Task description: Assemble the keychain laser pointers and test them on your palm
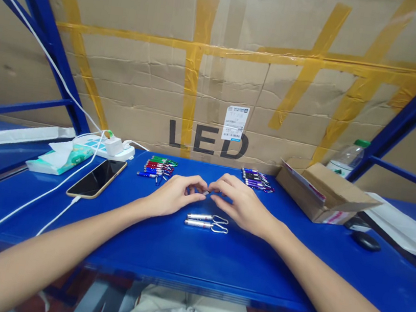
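Note:
My left hand (179, 193) and my right hand (239, 203) meet over the middle of the blue table. Their fingers are curled, and the fingertips come together at a small pale piece too tiny to identify. Just below them lie two silver keychain flashlights (198, 224) side by side, their carabiner clips pointing right. Left of my left hand is a row of green, red and blue keychain flashlights (155, 165). Behind my right hand sits another group of keychain flashlights (256, 179), purple, blue and black.
A phone (97, 178) on a white cable, a tissue pack (62, 160) and a power strip (125, 151) occupy the left. On the right are an open cardboard box (326, 193), a black mouse (365, 240) and a plastic bottle (349, 158). A large LED carton (141, 79) stands behind.

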Demonstrator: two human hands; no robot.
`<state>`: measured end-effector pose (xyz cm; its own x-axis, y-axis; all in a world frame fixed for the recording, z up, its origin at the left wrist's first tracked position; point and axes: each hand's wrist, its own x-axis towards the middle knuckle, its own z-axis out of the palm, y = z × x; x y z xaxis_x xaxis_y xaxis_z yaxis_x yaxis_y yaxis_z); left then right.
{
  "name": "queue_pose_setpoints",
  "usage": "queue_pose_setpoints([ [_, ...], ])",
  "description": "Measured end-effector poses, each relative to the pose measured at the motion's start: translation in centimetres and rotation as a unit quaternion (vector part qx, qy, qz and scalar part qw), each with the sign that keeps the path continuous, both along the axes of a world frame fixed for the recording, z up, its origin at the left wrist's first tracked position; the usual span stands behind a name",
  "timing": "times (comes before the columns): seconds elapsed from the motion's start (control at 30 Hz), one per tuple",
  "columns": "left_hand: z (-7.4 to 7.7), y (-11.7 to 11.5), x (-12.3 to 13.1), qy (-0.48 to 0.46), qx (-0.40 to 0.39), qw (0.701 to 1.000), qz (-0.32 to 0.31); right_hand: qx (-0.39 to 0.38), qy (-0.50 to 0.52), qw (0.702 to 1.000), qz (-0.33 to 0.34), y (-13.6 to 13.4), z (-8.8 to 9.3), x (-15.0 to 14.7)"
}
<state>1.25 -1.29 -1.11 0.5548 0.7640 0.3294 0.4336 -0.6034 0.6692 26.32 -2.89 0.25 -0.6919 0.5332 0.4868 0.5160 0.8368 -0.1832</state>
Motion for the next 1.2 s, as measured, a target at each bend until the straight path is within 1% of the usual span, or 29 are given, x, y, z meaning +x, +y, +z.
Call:
queue_pose_setpoints([
  [0.17,0.0,0.1,0.0,-0.003,0.005,1.000,0.013,0.008,0.021,1.000,-0.004,0.4,0.1,0.2],
  [0.23,-0.1,0.3,0.0,-0.008,0.010,1.000,0.019,0.013,0.041,0.999,-0.022,0.8,0.0,0.4],
  [0.3,-0.1,0.4,-0.1,-0.017,0.014,0.999,0.025,0.019,0.046,0.997,-0.058,1.3,-0.2,0.8],
  [0.37,-0.2,0.5,-0.1,-0.029,0.009,0.999,0.023,0.022,0.010,0.995,-0.099,2.0,-0.6,1.2],
  [0.43,-0.1,0.4,0.0,-0.037,-0.004,0.999,0.013,0.022,-0.057,0.989,-0.138,2.6,-1.2,1.7],
  [0.5,0.2,0.2,0.1,-0.039,-0.015,0.999,0.004,0.006,-0.115,0.979,-0.166,3.0,-1.7,2.0],
  [0.57,0.4,0.0,0.1,-0.041,-0.019,0.999,0.000,-0.013,-0.143,0.976,-0.166,3.3,-2.1,2.2],
  [0.63,0.6,-0.2,0.1,-0.048,-0.018,0.999,-0.003,-0.025,-0.147,0.976,-0.156,3.4,-2.3,2.2],
  [0.83,0.4,0.0,0.1,-0.076,-0.024,0.997,-0.023,-0.019,-0.135,0.982,-0.134,3.2,-2.1,1.8],
  [1.03,0.5,0.0,0.0,-0.061,-0.021,0.998,-0.012,-0.027,-0.122,0.985,-0.118,3.1,-2.2,1.7],
  [1.2,0.6,-0.1,-0.1,-0.048,-0.024,0.998,-0.027,-0.033,-0.117,0.985,-0.120,3.2,-2.2,1.8],
])
